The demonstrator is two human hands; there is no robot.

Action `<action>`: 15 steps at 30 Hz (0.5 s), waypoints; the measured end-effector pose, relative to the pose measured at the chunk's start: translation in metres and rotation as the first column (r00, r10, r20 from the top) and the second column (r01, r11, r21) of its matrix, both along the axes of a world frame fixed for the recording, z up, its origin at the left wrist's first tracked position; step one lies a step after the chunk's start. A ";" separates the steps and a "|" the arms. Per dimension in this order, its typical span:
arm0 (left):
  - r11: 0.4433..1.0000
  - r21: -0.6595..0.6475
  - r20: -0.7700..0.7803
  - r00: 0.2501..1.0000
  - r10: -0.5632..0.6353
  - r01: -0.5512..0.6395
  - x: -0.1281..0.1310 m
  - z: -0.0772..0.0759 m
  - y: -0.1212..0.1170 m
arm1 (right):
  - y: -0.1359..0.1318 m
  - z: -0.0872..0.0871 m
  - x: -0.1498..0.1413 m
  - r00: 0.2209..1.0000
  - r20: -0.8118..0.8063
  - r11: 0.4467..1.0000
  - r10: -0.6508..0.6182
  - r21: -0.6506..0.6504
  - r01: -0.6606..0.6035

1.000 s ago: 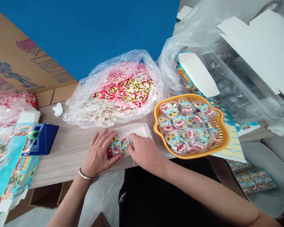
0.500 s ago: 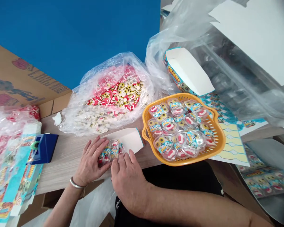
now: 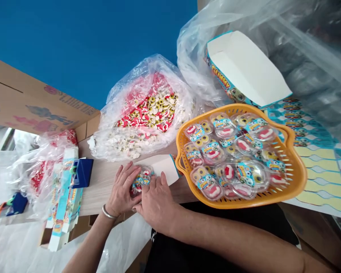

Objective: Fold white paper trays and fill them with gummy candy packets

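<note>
My left hand [image 3: 123,189] curves around the left side of clear plastic gummy candy packs [image 3: 143,177], its fingers laid over them and the thumb below. My right hand [image 3: 157,203] presses against the same packs from the right, its fingertips on their near edge. The packs sit in an open white-lined cardboard box [image 3: 166,167] on the table, partly hidden by both hands. To the right of the box stands an orange basket [image 3: 297,182] heaped with clear packs of gummy eyes and red-and-white teeth.
Behind the hands lies an open plastic bag [image 3: 153,113] of loose gummies. Another printed box [image 3: 244,68] rests behind the basket, near printed card sheets [image 3: 324,178]. On the left are a blue tape dispenser [image 3: 83,172], flattened printed boxes [image 3: 64,201] and a large carton [image 3: 45,102].
The view has shifted, so the basket appears larger and farther right. Both hands remain at the packs in the box, closer together and covering more of them.
</note>
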State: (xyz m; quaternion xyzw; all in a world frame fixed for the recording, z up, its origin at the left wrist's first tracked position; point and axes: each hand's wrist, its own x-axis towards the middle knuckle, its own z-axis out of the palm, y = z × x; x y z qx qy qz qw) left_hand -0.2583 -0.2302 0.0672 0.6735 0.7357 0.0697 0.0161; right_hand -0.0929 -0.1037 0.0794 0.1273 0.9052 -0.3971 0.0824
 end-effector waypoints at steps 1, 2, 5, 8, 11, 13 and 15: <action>1.000 0.005 0.011 1.000 -0.002 0.002 0.000 0.000 0.000 | -0.001 -0.001 0.000 1.000 -0.007 1.000 -0.008 0.003 0.008; 1.000 0.012 0.019 1.000 -0.007 0.007 0.001 0.000 0.001 | -0.002 -0.002 0.000 1.000 -0.014 1.000 -0.017 0.009 0.017; 0.998 0.025 0.023 0.998 -0.057 0.056 0.001 0.000 0.002 | -0.003 -0.005 -0.003 1.000 -0.018 0.999 -0.017 0.034 0.018; 0.991 -0.028 0.008 0.991 -0.134 0.134 0.000 0.001 0.005 | -0.004 -0.006 -0.006 1.000 -0.029 0.997 -0.009 0.070 0.010; 0.982 -0.077 0.011 0.985 -0.171 0.172 0.001 0.000 0.008 | -0.005 -0.007 -0.006 0.999 -0.051 0.994 -0.012 0.107 0.018; 0.985 -0.061 0.031 0.987 -0.158 0.159 0.002 0.000 0.010 | -0.007 -0.008 -0.003 0.999 -0.044 0.993 -0.009 0.121 0.014; 0.990 -0.030 0.054 0.989 -0.134 0.136 0.003 0.000 0.011 | -0.009 -0.009 0.001 0.999 -0.032 0.992 0.013 0.126 -0.009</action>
